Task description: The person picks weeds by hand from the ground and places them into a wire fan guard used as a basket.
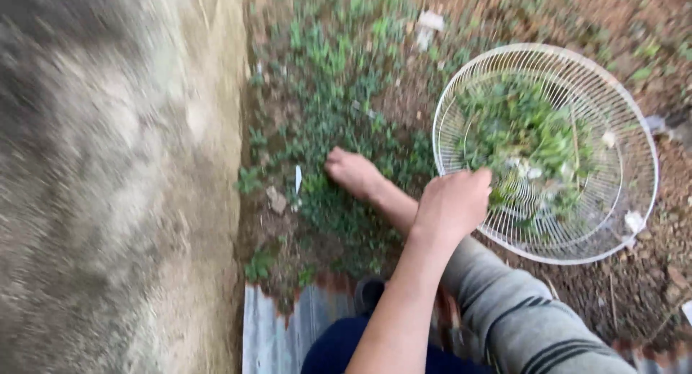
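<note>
1. Outdoors: bare reddish-brown soil (634, 287) with a patch of low green weeds (339, 122) running beside a blurred grey concrete wall (115, 187) on the left of the view.

2. Weeds: small-leaved, thin-stemmed, growing close to the ground between the wall and a white wire basket (634, 114). Judged light, soft and limp. Stems probably tear if pulled high, so the best hold looks to be low, at the base near the soil. Loose dirt at the roots may make them gritty rather than slippery.

3. Left hand (353, 171): reaches across under the other forearm and lies knuckles-up in the weed patch, fingers curled down among the leaves. Grip hidden by the back of the hand and the foliage; cannot tell whether it is closed on stems or only touching them.

4. Right hand (453, 205): at the near-left rim of the basket, fingers folded together into a loose fist. Whether it pinches the rim wire or plant matter cannot be told; the fingertips face away from the camera.

5. Basket: round, domed grille of thin white wire, lying open side up on the soil. Pulled greens (526, 136) are heaped inside it. Judged light, springy, easy to hold by the rim ring.

6. Periphery: grey striped trouser leg (519, 316), rusty-edged corrugated metal sheet (277, 331) below the patch, pale stone fragments (430, 22) at the top.
</note>
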